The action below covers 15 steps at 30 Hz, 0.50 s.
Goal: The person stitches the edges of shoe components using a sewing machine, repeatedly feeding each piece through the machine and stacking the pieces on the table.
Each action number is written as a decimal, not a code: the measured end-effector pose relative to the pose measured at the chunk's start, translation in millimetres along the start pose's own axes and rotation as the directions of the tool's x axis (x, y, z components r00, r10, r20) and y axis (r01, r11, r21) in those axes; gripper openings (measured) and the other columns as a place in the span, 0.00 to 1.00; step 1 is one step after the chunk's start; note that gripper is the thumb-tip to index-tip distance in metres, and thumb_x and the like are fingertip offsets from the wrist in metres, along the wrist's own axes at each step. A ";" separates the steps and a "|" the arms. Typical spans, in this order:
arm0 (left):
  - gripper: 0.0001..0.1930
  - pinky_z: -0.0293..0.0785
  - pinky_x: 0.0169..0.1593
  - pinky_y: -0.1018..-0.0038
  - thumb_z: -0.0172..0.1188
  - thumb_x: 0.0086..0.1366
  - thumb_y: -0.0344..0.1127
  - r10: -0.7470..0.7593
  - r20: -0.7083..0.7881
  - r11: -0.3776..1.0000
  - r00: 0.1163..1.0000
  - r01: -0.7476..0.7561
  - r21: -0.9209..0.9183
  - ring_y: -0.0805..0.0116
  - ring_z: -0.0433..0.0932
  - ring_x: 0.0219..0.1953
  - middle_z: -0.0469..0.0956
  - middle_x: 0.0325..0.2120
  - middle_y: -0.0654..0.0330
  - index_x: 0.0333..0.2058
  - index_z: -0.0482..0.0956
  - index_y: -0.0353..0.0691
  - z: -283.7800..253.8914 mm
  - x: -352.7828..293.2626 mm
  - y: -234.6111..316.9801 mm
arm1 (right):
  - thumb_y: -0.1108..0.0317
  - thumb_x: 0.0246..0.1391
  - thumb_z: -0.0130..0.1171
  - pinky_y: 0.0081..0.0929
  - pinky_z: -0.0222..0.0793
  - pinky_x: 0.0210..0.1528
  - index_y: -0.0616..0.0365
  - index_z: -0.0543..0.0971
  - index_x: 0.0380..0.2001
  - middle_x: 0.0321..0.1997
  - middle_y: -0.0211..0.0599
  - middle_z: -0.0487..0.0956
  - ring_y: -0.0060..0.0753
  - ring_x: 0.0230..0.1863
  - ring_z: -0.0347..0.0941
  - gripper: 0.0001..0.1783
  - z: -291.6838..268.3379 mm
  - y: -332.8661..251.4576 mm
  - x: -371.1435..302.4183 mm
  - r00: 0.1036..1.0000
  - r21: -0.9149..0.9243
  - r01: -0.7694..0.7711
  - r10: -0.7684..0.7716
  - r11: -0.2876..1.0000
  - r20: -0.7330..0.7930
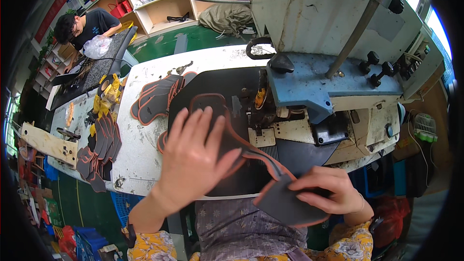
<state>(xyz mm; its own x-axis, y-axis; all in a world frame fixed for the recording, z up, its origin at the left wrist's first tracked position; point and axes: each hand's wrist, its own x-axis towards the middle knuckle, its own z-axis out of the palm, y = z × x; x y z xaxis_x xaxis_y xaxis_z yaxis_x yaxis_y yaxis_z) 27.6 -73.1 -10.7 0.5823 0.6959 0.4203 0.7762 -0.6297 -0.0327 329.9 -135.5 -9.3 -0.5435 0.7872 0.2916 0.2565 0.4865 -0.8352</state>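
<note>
A dark grey shoe-upper piece (285, 208) with orange edges lies across the black work plate (203, 84) in front of the sewing machine, and its near end hangs over the table's front edge. It narrows to a twisted neck at the middle. My left hand (193, 152) rests on the far part, fingers stretched out, hiding some of it. At the near end, my right hand (328, 191) pinches the piece between thumb and fingers. The sewing machine's presser area (261, 133) is just beyond the narrow neck.
A pile of similar orange-edged pieces (157, 94) lies on the white table left of the plate. More dark pieces (104, 137) hang at the left side. The blue machine head (314, 77) stands at the right. Across the room, a person (94, 29) bends over another bench.
</note>
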 end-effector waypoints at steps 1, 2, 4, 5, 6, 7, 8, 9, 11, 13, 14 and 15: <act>0.32 0.66 0.64 0.47 0.67 0.60 0.48 0.016 -0.023 0.990 1.000 -0.019 -0.142 0.40 0.74 0.56 0.75 0.55 0.37 0.55 0.77 0.29 -2.2 2.5 -15.2 | 0.79 0.56 0.66 0.31 0.76 0.37 0.66 0.79 0.54 0.39 0.45 0.83 0.39 0.34 0.81 0.21 4.8 -1.5 13.2 0.999 -0.025 -0.010 0.011 1.000 0.044; 0.33 0.65 0.64 0.46 0.66 0.60 0.51 0.030 -0.046 0.959 0.999 -0.042 -0.281 0.40 0.74 0.57 0.75 0.56 0.37 0.55 0.77 0.29 -3.4 5.7 -21.8 | 0.80 0.57 0.63 0.33 0.77 0.40 0.66 0.78 0.55 0.42 0.47 0.81 0.45 0.38 0.81 0.22 9.4 -2.0 23.9 0.996 -0.051 -0.021 0.025 0.998 0.087; 0.36 0.67 0.63 0.49 0.66 0.58 0.58 0.170 -0.183 0.909 0.968 -0.226 -0.351 0.51 0.76 0.57 0.76 0.55 0.46 0.57 0.77 0.36 -32.4 -18.0 13.0 | 0.81 0.57 0.61 0.34 0.77 0.42 0.65 0.77 0.57 0.45 0.49 0.80 0.48 0.40 0.80 0.23 19.9 -3.8 50.7 0.996 -0.034 0.048 -0.045 0.998 0.082; 0.32 0.70 0.61 0.52 0.66 0.59 0.55 0.340 -0.218 0.910 0.915 -0.379 -0.168 0.54 0.77 0.55 0.77 0.53 0.49 0.55 0.79 0.38 -30.8 -31.3 36.1 | 0.82 0.58 0.59 0.35 0.77 0.43 0.65 0.75 0.59 0.48 0.50 0.79 0.51 0.42 0.79 0.24 27.0 -3.3 59.4 0.994 -0.026 0.083 -0.080 0.996 0.073; 0.29 0.73 0.58 0.55 0.67 0.59 0.53 0.508 -0.231 0.855 0.830 -0.519 0.016 0.57 0.79 0.53 0.78 0.51 0.52 0.54 0.81 0.40 -24.6 -34.8 51.4 | 0.82 0.58 0.59 0.35 0.77 0.43 0.65 0.75 0.59 0.48 0.50 0.79 0.51 0.42 0.79 0.24 29.7 1.6 64.8 0.995 -0.032 0.077 -0.075 0.997 0.066; 0.29 0.73 0.58 0.55 0.67 0.59 0.53 0.512 -0.236 0.851 0.826 -0.525 0.012 0.57 0.79 0.53 0.78 0.51 0.52 0.54 0.81 0.40 -17.8 -32.5 50.7 | 0.83 0.58 0.58 0.37 0.76 0.44 0.64 0.74 0.60 0.48 0.50 0.79 0.52 0.42 0.79 0.25 32.3 7.7 69.6 0.993 -0.018 0.109 -0.107 0.994 0.058; 0.24 0.76 0.56 0.57 0.66 0.59 0.48 0.458 -0.233 0.873 0.858 -0.483 -0.062 0.58 0.80 0.51 0.79 0.50 0.53 0.52 0.82 0.42 -8.9 -28.9 47.8 | 0.83 0.58 0.57 0.38 0.76 0.45 0.64 0.73 0.62 0.48 0.50 0.78 0.53 0.42 0.79 0.26 33.7 10.3 71.6 0.989 -0.003 0.140 -0.140 0.990 0.050; 0.20 0.78 0.54 0.59 0.66 0.59 0.43 0.397 -0.220 0.894 0.891 -0.430 -0.128 0.58 0.81 0.49 0.81 0.48 0.55 0.49 0.84 0.43 -4.5 -25.4 44.7 | 0.82 0.58 0.57 0.39 0.76 0.45 0.65 0.76 0.57 0.46 0.49 0.79 0.53 0.42 0.79 0.22 35.7 9.3 71.1 0.992 -0.010 0.125 -0.126 0.992 -0.032; 0.18 0.79 0.53 0.58 0.62 0.57 0.31 0.291 -0.149 0.919 0.945 -0.320 -0.232 0.51 0.82 0.49 0.81 0.47 0.52 0.47 0.86 0.42 -8.7 -19.8 25.6 | 0.81 0.58 0.59 0.39 0.76 0.44 0.65 0.77 0.53 0.46 0.48 0.80 0.52 0.42 0.79 0.19 28.6 10.4 62.1 0.986 -0.167 0.119 -0.136 0.979 -0.095; 0.19 0.78 0.55 0.55 0.61 0.56 0.30 0.240 -0.105 0.921 0.965 -0.261 -0.290 0.49 0.81 0.51 0.81 0.48 0.50 0.48 0.85 0.40 -5.2 -11.4 5.8 | 0.78 0.55 0.64 0.37 0.75 0.41 0.63 0.81 0.45 0.44 0.43 0.81 0.46 0.40 0.79 0.14 22.0 14.5 47.6 0.964 -0.350 0.067 -0.151 0.934 -0.218; 0.20 0.77 0.58 0.54 0.61 0.56 0.28 0.247 -0.073 0.905 0.966 -0.256 -0.340 0.47 0.80 0.54 0.80 0.50 0.49 0.49 0.84 0.38 -3.3 -5.7 -3.8 | 0.78 0.55 0.64 0.37 0.75 0.41 0.63 0.81 0.45 0.44 0.43 0.81 0.46 0.40 0.79 0.14 20.8 14.1 44.5 0.965 -0.353 0.067 -0.150 0.933 -0.214; 0.21 0.75 0.60 0.52 0.60 0.56 0.27 0.260 -0.041 0.884 0.965 -0.255 -0.392 0.45 0.78 0.56 0.79 0.52 0.48 0.50 0.83 0.36 0.3 1.8 -11.7 | 0.77 0.53 0.66 0.36 0.75 0.40 0.62 0.82 0.45 0.43 0.42 0.82 0.44 0.39 0.79 0.14 18.7 13.2 41.2 0.964 -0.404 0.118 -0.202 0.907 -0.173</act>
<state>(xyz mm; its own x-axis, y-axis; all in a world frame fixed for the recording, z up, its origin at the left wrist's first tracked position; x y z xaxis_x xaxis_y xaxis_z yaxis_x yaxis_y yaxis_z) 19.6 -64.3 -9.9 0.7539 0.4932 0.4340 0.4426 -0.8695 0.2192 295.9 -103.7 -17.0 -0.4370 0.7260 0.5310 0.4917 0.6872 -0.5349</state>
